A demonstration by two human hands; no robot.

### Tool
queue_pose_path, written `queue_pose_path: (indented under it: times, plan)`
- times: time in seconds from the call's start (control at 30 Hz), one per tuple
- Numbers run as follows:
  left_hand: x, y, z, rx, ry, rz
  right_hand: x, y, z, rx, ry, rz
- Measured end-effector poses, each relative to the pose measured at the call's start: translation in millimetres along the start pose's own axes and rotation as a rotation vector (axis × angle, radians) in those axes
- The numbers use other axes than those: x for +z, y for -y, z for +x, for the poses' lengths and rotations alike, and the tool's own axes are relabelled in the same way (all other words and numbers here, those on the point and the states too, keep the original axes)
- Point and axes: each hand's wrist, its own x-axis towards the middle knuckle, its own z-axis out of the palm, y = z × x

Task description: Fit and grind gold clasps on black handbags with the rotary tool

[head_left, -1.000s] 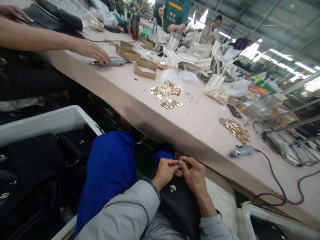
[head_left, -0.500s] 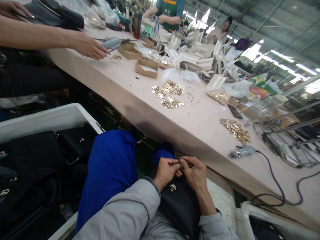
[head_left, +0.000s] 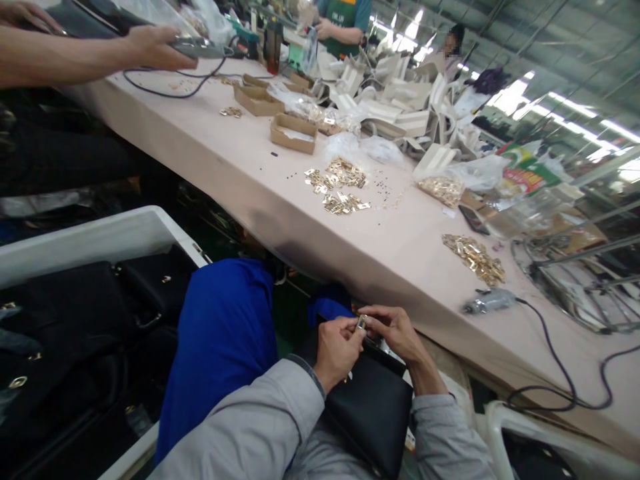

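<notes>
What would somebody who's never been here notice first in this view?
Probably the bright blue trouser leg, low and left of centre, beside a white bin of black items. Next, perhaps, the jumbled pale heap along the far side of the table. Lower centre, the left hand and right hand meet at a small gold piece.

Pale table (head_left: 210, 143): open cardboard box (head_left: 291, 141), second box (head_left: 257, 104) just behind. Dark bottle (head_left: 273, 47) upright farther back. Heap of off-white pieces (head_left: 410, 123) spread across far side; green apron (head_left: 345, 33) on co-worker (head_left: 363, 19) beyond. Phone (head_left: 473, 219) lies flat near green-and-red bag (head_left: 525, 176). Strip lights (head_left: 573, 105) lit overhead.
</notes>
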Motion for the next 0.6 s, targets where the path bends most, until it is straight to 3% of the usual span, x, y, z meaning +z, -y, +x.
queue_pose_path:
  times: [0.13,0.6]
  plan:
    - [3.8,-6,-7,0.268,-0.097,0.386,-4,1,-1,-0.014,0.056,0.040]
    - [10.2,0,-16,0.387,-0.160,0.561,-8,-18,15,0.138,0.255,0.368]
